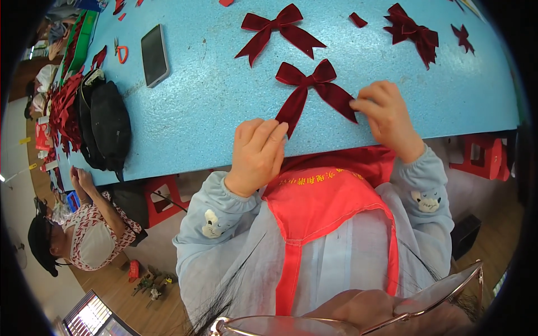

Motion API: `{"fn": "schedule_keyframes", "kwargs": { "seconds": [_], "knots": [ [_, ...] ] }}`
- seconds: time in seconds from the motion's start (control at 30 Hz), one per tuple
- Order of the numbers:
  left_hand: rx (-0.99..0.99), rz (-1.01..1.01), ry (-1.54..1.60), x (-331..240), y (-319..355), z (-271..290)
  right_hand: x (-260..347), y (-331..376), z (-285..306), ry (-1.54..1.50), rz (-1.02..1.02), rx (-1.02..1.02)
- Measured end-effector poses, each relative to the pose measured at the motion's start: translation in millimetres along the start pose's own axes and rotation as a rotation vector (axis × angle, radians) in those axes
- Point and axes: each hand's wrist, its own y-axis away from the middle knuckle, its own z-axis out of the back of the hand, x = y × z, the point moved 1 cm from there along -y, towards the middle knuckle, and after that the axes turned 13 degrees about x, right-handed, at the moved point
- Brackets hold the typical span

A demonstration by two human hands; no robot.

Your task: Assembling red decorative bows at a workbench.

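Note:
A dark red velvet bow point(309, 82) lies on the blue table in front of me, its loops pointing away and its two tails spreading toward me. My left hand point(258, 154) has its fingers curled together at the end of the left tail, covering part of its edge. With thumb and fingers pinched, my right hand point(386, 115) grips the outer edge of the right tail near its tip. Just beyond lies a second velvet bow point(276, 26) of the same shape, untouched.
Stacked bows point(412, 33) and a small red piece point(463, 38) lie far right. On the left are a phone point(155, 56), orange-handled scissors point(121, 53), a black bag point(106, 123) and red ribbon pieces point(66, 112). Another person point(92, 235) sits at the left; red stools point(483, 157) stand below the table.

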Motion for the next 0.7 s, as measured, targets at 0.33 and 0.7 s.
{"fn": "schedule_keyframes", "kwargs": {
  "seconds": [0.33, 0.7],
  "knots": [
    [0.038, 0.304, 0.246, 22, -29, 16, -3, -14, -1, -0.262, -0.157, -0.154],
    [0.038, 0.417, 1.056, 35, -85, -18, -19, -50, -22, -0.427, -0.263, 0.095]
  ]
}}
